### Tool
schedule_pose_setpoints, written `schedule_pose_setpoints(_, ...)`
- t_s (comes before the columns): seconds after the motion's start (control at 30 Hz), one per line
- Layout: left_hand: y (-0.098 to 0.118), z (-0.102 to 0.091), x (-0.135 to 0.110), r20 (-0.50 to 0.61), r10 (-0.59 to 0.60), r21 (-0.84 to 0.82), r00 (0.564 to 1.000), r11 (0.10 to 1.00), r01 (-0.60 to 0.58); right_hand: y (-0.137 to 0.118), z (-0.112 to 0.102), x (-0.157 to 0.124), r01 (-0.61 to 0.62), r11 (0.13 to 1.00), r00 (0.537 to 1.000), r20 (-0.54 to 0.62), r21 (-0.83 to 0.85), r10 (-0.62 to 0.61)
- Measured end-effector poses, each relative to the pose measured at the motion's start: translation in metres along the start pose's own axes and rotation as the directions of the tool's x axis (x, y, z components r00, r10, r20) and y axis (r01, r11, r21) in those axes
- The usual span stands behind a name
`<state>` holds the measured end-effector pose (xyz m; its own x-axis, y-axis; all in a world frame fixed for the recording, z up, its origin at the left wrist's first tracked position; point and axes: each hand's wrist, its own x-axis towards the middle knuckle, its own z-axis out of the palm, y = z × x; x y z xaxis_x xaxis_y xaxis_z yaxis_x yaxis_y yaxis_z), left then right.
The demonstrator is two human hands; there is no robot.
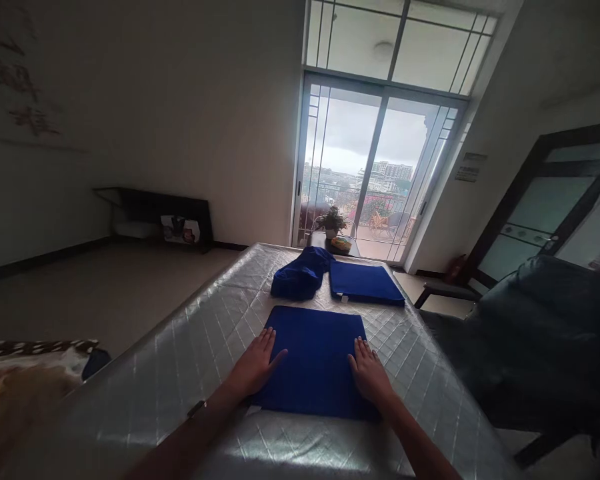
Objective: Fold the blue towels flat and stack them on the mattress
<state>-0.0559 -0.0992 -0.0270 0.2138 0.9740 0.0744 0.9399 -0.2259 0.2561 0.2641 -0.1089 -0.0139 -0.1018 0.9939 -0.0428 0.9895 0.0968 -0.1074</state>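
Forearms extend forward, left hand and right hand palm-down, fingers straight, thumbs spread wide, on the nearest blue cloth.

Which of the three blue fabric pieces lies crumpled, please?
The blue fabric heap left of the far flat blue rectangle; the near flat blue rectangle lies under both hands.

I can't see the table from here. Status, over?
Left hand, right hand: on side edges of near square. Near square lying flat. Crumpled cloth, far square: beyond, likely not blocking.
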Motion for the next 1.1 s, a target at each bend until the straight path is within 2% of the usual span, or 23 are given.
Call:
schedule_pose_setpoints(0.23, -0.002, 0.004, 0.002, -0.018, -0.005, 0.024, 1.0, 1.0, 0.005, -0.003, -0.017, 0.037, -0.006, 1.0, 0.999, -0.046, 0.028, 0.008)
schedule_pose_setpoints(0.4, 0.0, 0.001, 0.001, 0.001, -0.023, 0.055, 1.0, 0.998, 0.023, 0.0, -0.003, 0.056, -0.049, 0.998, 0.997, -0.051, 0.027, 0.05)
schedule_pose_setpoints(0.57, 0.003, -0.007, 0.0, 0.022, -0.044, 0.064, 0.999, 0.997, 0.042, 0.003, 0.007, 0.056, -0.056, 0.998, 0.996, -0.067, 0.039, 0.058)
schedule_pose_setpoints(0.67, 0.014, -0.015, 0.001, 0.045, -0.076, 0.068, 0.996, 0.995, 0.072, 0.002, 0.007, 0.056, -0.064, 0.997, 0.996, -0.065, 0.049, 0.067)
schedule_pose_setpoints(0.73, 0.03, -0.017, 0.002, 0.057, -0.04, 0.055, 0.998, 0.998, 0.037, 0.001, 0.006, 0.055, -0.065, 0.996, 0.995, -0.07, 0.054, 0.069)
schedule_pose_setpoints(0.8, 0.052, -0.014, 0.005, 0.07, 0.075, 0.016, 0.995, 0.997, -0.076, 0.0, 0.006, 0.055, -0.059, 0.997, 0.995, -0.082, 0.053, 0.063)
schedule_pose_setpoints(0.9, 0.096, -0.001, 0.017, 0.076, 0.284, -0.064, 0.956, 0.958, -0.28, 0.001, 0.006, 0.055, -0.055, 0.998, 0.994, -0.094, 0.04, 0.059)
schedule_pose_setpoints(0.97, 0.126, 0.011, 0.034, 0.052, 0.371, -0.112, 0.927, 0.925, -0.364, 0.003, 0.007, 0.054, -0.04, 0.999, 0.995, -0.089, 0.018, 0.041)
schedule_pose_setpoints(1.1, 0.167, 0.031, 0.077, -0.002, 0.384, -0.172, 0.923, 0.909, -0.378, 0.007, 0.01, 0.054, -0.011, 1.0, 0.997, -0.077, -0.024, 0.009)
